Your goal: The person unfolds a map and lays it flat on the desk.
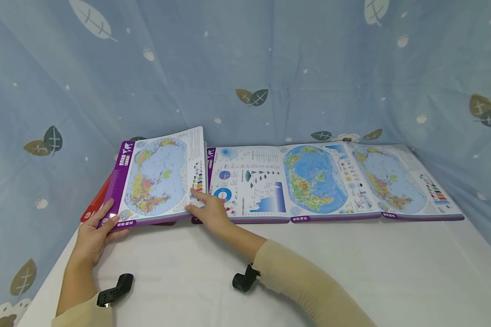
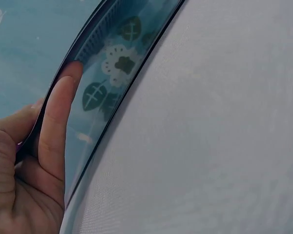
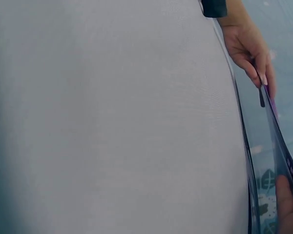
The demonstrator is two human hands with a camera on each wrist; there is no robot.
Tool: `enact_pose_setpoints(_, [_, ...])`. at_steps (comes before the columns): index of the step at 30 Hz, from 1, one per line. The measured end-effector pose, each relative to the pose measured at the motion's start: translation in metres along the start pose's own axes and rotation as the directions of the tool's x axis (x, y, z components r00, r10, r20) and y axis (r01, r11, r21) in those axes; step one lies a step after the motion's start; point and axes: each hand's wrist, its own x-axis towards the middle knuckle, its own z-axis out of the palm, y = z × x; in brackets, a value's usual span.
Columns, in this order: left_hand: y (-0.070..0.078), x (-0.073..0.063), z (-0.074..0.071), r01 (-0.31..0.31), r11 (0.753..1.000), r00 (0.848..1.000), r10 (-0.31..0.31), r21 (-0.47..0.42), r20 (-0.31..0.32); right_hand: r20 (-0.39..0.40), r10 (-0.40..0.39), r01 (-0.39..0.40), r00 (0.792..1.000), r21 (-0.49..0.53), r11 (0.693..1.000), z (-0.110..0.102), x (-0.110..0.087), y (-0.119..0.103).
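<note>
A purple-edged world map is held at the left of the head view, tilted and raised at its near side. My left hand pinches its lower left corner between thumb and fingers; the left wrist view shows the hand with its fingers under the glossy sheet. At the map's lower right edge, my right hand grips with the thumb on top and other fingers partly hidden. Only a sliver of the right hand shows in the right wrist view. Beneath the held map peeks a red sheet.
Right of the held map, a chart sheet, a blue relief world map and a paler world map lie in an overlapping row. They lie on a white table, against a blue leaf-patterned curtain.
</note>
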Motion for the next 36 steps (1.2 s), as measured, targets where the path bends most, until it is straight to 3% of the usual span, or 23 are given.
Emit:
enact_pose_setpoints(9, [0.000,0.004,0.017,-0.035,0.999,0.998,0.035,0.011,0.054,0.016,0.001,0.000,1.000,-0.032,0.999,-0.021,-0.004,0.003])
enact_pose_setpoints(19, [0.007,0.006,0.047,-0.045,0.996,0.997,0.041,0.075,0.062,-0.014,-0.019,0.018,1.000,-0.112,0.994,-0.051,-0.003,0.004])
enact_pose_setpoints(36, [0.001,0.012,0.083,-0.039,0.996,0.995,0.031,0.077,0.094,-0.032,0.030,-0.033,0.999,-0.091,0.995,-0.087,-0.010,0.016])
